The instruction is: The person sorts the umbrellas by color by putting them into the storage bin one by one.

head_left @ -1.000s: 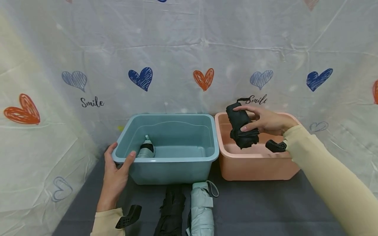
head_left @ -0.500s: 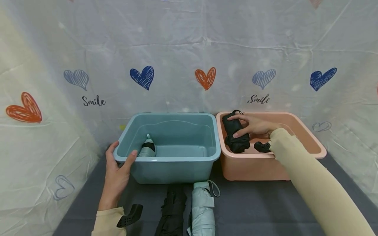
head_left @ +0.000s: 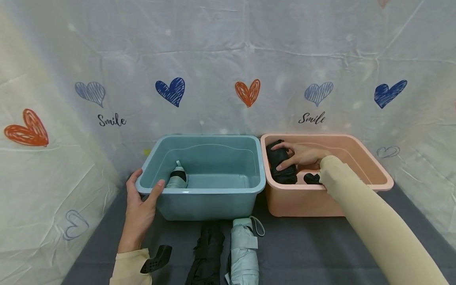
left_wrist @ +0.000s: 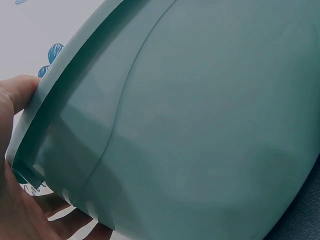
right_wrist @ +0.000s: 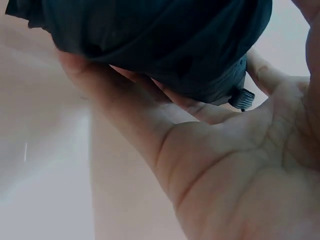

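My right hand (head_left: 303, 155) reaches down into the pink tub (head_left: 306, 202) and holds a folded black umbrella (head_left: 279, 158) against the tub's left side. In the right wrist view, fingers curl along the dark umbrella cloth (right_wrist: 160, 45). My left hand (head_left: 139, 215) grips the front left corner of the blue tub (head_left: 210, 206), thumb over the rim. The left wrist view shows its fingertips (left_wrist: 90, 220) under the tub's edge. A pale green folded umbrella (head_left: 177, 180) with a black band leans inside the blue tub at the left.
On the dark grey cloth (head_left: 303, 253) in front of the tubs lie another black folded umbrella (head_left: 206, 255) and a pale green one (head_left: 244, 253) with a wrist loop. The tubs stand side by side against a light curtain (head_left: 210, 51) printed with hearts.
My right hand has lowered the black umbrella from above the pink tub's rim down into its left side. The left hand has stayed on the blue tub's corner.
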Tool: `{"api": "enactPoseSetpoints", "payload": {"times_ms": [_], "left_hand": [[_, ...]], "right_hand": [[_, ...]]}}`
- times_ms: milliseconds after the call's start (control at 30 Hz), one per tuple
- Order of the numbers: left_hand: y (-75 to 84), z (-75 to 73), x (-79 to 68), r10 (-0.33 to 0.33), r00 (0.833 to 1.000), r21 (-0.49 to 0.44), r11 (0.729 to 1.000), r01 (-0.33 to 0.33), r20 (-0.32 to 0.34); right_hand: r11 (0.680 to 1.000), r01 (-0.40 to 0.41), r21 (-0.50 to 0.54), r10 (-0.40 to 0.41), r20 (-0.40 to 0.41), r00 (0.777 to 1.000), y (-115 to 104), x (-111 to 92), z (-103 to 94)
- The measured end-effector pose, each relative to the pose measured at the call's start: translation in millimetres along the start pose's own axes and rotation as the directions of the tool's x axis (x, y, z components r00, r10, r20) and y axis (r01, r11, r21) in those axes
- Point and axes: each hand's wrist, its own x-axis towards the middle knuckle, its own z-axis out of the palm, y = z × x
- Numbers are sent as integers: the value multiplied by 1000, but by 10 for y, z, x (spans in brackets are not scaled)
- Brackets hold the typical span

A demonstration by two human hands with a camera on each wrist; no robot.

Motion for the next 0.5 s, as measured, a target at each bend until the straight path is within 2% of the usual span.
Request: {"api": "enactPoseSetpoints", "payload": {"times_ms": [200, 500], "left_hand": [[6, -1, -1, -8, 1000, 1, 1000, 8, 2], [4, 6, 2, -8, 1000, -13, 1000, 8, -2]], "right_hand": [[998, -48, -31, 48, -13, 999, 15, 31, 41], [997, -63, -45, 64, 12, 998, 17, 56, 43]]}}
